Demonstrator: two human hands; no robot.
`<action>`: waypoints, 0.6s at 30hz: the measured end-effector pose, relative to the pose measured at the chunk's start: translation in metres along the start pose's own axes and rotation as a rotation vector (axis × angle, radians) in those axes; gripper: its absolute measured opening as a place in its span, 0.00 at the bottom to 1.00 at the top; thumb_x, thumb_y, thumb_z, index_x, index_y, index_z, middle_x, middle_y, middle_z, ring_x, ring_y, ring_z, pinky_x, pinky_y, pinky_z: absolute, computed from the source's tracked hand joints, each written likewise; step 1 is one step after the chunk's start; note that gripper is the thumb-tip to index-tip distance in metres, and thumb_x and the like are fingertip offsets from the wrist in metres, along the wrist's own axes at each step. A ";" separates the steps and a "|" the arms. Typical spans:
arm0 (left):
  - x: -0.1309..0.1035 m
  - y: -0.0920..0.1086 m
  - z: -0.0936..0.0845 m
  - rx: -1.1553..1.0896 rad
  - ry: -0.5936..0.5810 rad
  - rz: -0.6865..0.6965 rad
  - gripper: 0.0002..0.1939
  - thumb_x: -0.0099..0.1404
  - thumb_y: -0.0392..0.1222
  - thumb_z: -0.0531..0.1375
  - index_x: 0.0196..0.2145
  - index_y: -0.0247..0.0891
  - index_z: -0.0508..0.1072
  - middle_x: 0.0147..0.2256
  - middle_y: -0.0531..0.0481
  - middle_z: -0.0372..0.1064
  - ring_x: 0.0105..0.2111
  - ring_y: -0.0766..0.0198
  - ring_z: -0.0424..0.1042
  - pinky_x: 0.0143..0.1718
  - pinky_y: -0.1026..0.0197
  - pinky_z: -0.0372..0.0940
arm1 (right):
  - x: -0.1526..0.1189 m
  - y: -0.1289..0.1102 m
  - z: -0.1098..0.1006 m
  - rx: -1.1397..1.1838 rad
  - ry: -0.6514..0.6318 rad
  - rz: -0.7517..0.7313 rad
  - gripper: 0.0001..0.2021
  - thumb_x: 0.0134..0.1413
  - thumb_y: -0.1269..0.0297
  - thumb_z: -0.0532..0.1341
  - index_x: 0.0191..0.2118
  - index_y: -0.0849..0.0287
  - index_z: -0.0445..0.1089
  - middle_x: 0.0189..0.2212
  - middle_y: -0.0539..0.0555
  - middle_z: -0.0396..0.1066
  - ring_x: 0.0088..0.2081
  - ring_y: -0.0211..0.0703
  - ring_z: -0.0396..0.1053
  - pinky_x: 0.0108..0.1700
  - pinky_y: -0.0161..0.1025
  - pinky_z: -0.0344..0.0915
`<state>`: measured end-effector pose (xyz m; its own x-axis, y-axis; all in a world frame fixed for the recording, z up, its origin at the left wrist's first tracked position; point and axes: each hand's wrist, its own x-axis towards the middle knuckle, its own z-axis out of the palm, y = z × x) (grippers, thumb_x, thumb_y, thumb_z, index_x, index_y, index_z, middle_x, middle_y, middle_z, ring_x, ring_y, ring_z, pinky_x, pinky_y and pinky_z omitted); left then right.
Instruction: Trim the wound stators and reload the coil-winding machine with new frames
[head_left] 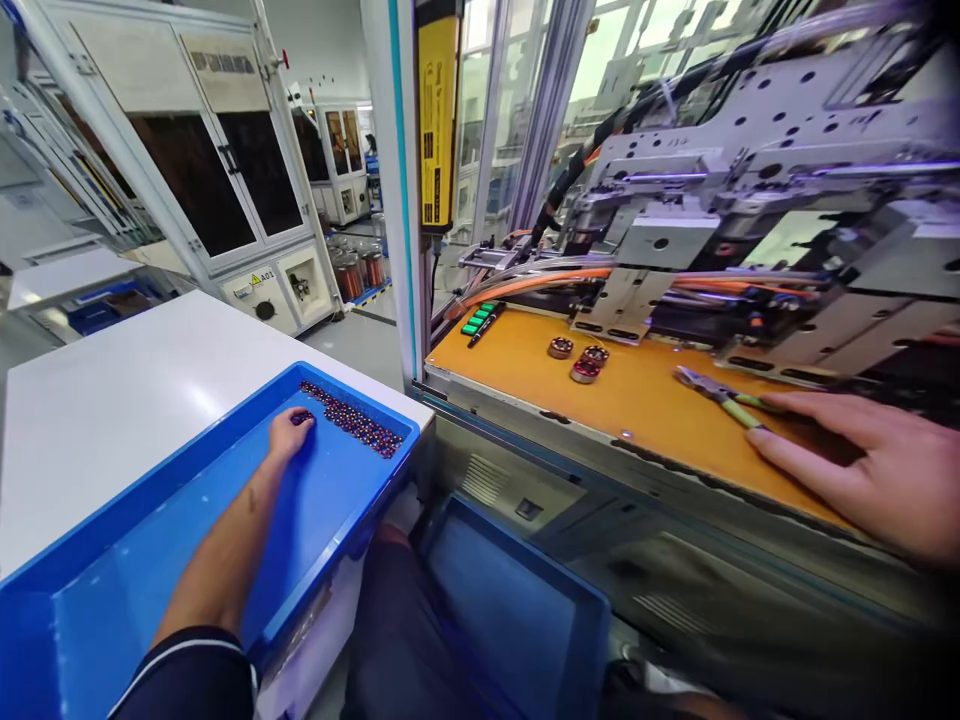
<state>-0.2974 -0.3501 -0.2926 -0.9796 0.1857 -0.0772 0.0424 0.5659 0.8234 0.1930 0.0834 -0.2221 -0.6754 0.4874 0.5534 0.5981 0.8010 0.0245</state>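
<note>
Inside the blue tray (169, 500), my left hand (287, 434) is closed on a small dark round wound part, most of it hidden by my fingers. It is beside rows of similar small wound parts (356, 420) packed along the tray's far end. On the right, my right hand (892, 465) has its thumb and a finger against the green handles of a pair of pliers (724, 398). The pliers' jaws point left, low over the orange work surface (517, 375). Three round wound parts (585, 370) sit on that surface, left of the pliers.
A green item in segments (478, 320) and a black pen (486, 326) lie at the orange surface's left end. Machine fixtures (630, 270) with hoses stand behind it. A second blue tray (517, 610) is below, by my legs. The first tray rests on a white table (150, 370).
</note>
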 end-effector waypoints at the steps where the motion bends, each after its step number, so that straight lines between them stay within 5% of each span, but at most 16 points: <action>1: 0.007 -0.002 0.003 0.023 -0.003 0.015 0.18 0.68 0.44 0.60 0.52 0.36 0.69 0.52 0.43 0.69 0.47 0.55 0.72 0.46 0.47 0.70 | 0.001 -0.003 -0.004 0.013 -0.010 -0.025 0.29 0.55 0.39 0.46 0.44 0.56 0.72 0.46 0.60 0.76 0.45 0.50 0.74 0.44 0.44 0.71; 11: 0.022 -0.012 0.018 0.068 -0.019 0.197 0.18 0.68 0.44 0.60 0.53 0.36 0.69 0.50 0.43 0.70 0.45 0.56 0.73 0.44 0.48 0.71 | 0.009 -0.031 -0.033 0.112 -0.168 0.068 0.23 0.52 0.46 0.52 0.44 0.56 0.71 0.48 0.65 0.74 0.50 0.55 0.71 0.51 0.50 0.67; 18: 0.013 0.007 0.023 0.157 0.010 0.215 0.17 0.68 0.44 0.59 0.53 0.36 0.68 0.48 0.44 0.71 0.42 0.59 0.74 0.42 0.51 0.72 | 0.015 -0.049 -0.047 0.148 -0.164 0.127 0.21 0.53 0.57 0.55 0.47 0.66 0.73 0.48 0.67 0.74 0.50 0.56 0.71 0.54 0.50 0.66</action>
<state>-0.3052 -0.3252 -0.3008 -0.9466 0.3076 0.0966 0.2793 0.6324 0.7225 0.1735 0.0353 -0.1760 -0.6670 0.6279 0.4010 0.6214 0.7658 -0.1656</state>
